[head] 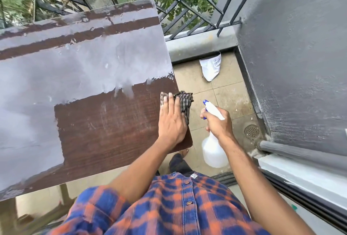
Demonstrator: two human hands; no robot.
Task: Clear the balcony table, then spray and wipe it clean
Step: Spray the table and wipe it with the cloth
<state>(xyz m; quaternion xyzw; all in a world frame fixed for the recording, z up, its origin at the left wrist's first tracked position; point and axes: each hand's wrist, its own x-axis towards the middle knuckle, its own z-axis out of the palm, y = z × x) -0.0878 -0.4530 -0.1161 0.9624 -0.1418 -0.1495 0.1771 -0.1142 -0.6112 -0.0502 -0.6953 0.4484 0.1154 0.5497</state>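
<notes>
Where left hand (171, 122) presses, cloth (185, 101) half hidden

Rectangular dark brown wood-grain tabletop (105, 122): a pale wet film covers the far and left portions, while the near right portion shows bare, streaked grain. One item lies on it, a crumpled brown-and-black checked cloth (185, 101) at the right edge, partly overhanging. The beige tiled floor (231, 92) carries a crumpled white bag (211, 65) and has a round metal drain grate (252, 131) set into it.
</notes>
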